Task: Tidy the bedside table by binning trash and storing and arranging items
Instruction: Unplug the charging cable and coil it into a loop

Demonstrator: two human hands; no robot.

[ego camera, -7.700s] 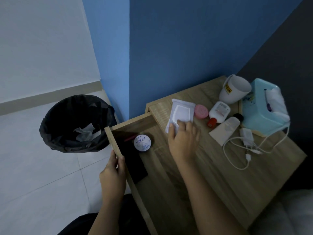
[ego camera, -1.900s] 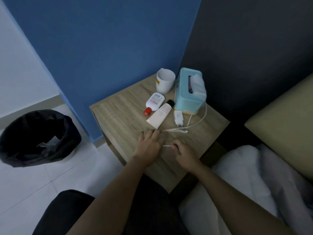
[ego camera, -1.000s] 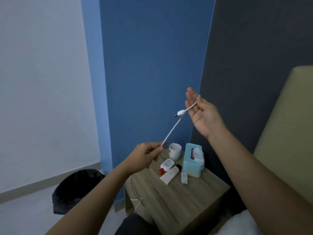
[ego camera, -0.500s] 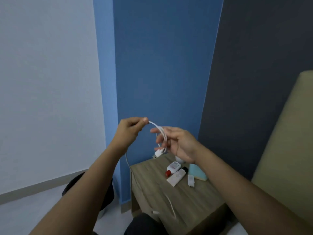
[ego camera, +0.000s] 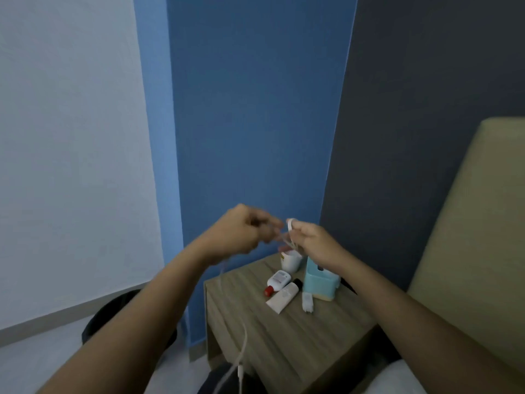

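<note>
Both hands are raised above the wooden bedside table [ego camera: 287, 334] and hold a white charging cable [ego camera: 243, 345]. My right hand [ego camera: 311, 241] is closed on a small coil of it. My left hand [ego camera: 241, 231], blurred by motion, pinches the strand just left of the coil. The loose end hangs down in front of the table. On the table lie a white charger plug [ego camera: 307, 302], a cream tube [ego camera: 283, 296], a white bottle with a red cap [ego camera: 277, 282], a white mug [ego camera: 290, 260] and a teal tissue box [ego camera: 321, 282].
A black-lined bin [ego camera: 113, 317] stands on the floor left of the table, mostly behind my left arm. A blue wall rises behind the table. A beige headboard [ego camera: 468, 251] and white bedding [ego camera: 397, 382] are on the right.
The drawer seen open earlier is shut and the packet and round tins are gone from the top. I lifted the cable off the table; since half a second ago my left hand swept in towards the coil.
</note>
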